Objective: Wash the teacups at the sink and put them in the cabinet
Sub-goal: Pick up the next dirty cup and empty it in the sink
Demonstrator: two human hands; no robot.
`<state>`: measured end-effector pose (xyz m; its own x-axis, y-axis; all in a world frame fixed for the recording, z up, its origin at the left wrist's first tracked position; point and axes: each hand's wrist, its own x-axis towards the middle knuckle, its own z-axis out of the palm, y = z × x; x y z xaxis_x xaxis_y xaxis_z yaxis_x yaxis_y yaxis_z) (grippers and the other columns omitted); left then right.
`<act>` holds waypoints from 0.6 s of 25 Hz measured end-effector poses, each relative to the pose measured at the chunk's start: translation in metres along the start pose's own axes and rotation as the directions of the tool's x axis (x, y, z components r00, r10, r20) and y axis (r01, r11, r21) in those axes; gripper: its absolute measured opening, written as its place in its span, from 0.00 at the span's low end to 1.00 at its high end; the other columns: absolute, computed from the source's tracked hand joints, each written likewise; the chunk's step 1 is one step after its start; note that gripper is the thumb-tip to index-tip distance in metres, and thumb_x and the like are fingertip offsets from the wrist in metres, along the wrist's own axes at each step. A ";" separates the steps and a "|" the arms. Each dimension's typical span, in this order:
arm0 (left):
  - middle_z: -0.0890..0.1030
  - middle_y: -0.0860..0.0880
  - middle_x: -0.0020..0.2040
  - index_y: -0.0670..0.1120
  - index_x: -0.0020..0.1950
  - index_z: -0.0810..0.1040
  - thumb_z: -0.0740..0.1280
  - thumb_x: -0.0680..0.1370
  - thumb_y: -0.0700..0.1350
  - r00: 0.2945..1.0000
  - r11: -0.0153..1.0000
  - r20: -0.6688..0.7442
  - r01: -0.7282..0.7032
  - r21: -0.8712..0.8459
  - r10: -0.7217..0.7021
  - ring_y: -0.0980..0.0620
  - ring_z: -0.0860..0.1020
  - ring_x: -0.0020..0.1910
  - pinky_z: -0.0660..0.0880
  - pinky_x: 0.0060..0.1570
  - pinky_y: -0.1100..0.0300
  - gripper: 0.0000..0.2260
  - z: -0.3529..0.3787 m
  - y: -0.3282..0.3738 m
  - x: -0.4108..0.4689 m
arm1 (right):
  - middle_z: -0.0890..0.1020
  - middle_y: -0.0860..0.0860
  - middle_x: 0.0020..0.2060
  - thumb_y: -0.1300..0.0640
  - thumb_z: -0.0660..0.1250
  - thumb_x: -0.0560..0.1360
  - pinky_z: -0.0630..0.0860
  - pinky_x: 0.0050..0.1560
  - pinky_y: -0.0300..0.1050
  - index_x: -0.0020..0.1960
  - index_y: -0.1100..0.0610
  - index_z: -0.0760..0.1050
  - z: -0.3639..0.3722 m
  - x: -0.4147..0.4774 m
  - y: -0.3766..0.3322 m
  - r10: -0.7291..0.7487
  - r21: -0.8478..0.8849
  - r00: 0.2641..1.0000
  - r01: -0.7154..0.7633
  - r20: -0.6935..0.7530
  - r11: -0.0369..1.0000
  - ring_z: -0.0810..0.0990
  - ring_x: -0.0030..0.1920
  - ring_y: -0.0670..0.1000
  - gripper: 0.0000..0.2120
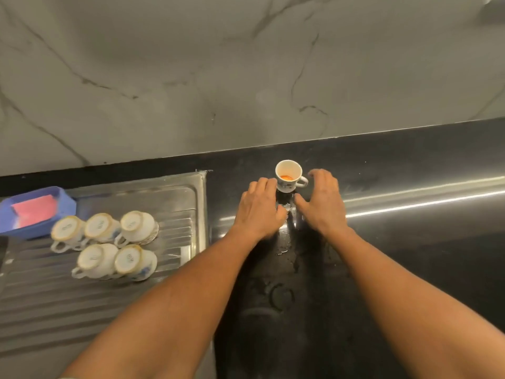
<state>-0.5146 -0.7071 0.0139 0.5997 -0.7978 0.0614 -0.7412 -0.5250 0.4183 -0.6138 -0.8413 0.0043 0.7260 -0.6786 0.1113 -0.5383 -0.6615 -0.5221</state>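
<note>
Wet counter [284, 296] is nearest you, with water rings on it. To its left, five cups [101, 228] sit upside down on the drainboard [41, 310], probably washed and left to drain. Your left hand [259, 212] curls against the left side of the dirty cup [288, 175]; can't tell if it grips. Your right hand [323, 203] is spread wide just beside the handle [302, 183], holding nothing. The dirty cup stands upright on the counter with orange dregs inside, so it looks like the last one to wash.

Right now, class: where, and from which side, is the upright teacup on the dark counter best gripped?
Take the teacup by its loop handle, coming from the right: the handle juts rightward, beside the right hand. It stands upright with orange dregs inside, so probably keep it level.
</note>
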 end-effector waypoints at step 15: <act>0.77 0.45 0.61 0.50 0.69 0.70 0.64 0.78 0.39 0.955 0.904 -0.098 0.230 -0.362 -0.282 0.45 0.76 0.60 0.74 0.57 0.51 0.20 0.003 -0.012 -0.053 | 0.77 0.45 0.50 0.55 0.78 0.65 0.71 0.45 0.38 0.56 0.46 0.69 0.029 -0.029 -0.042 -0.111 0.392 0.992 0.081 0.055 0.916 0.77 0.49 0.45 0.25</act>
<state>-0.5384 -0.6591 0.0027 0.8107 -0.5847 0.0292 -0.4229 -0.5505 0.7198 -0.5996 -0.7852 -0.0018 0.8038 -0.5822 0.1223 -0.2665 -0.5362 -0.8010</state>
